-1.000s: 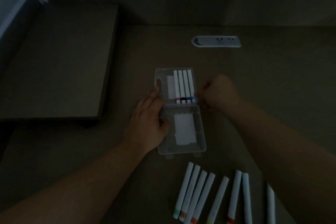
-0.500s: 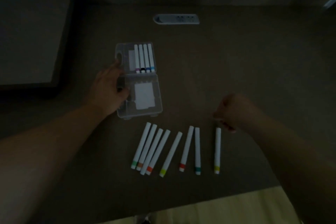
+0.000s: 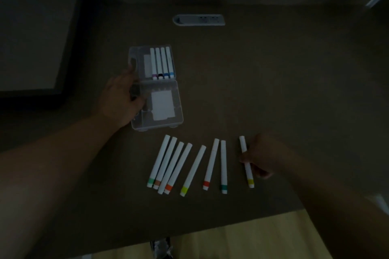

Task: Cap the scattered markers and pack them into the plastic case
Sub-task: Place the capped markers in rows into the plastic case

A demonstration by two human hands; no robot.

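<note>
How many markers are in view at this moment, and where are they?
12. Four sit in the far half of the open plastic case; seven lie on the table near its front edge; one, yellow-banded, is gripped by the right hand.

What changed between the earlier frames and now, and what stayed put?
The right hand left the case's right edge, came down to the loose row and now grips the yellow-banded marker with its fingers. The left hand still rests on the open plastic case; four markers remain packed, seven others lie untouched.
</note>
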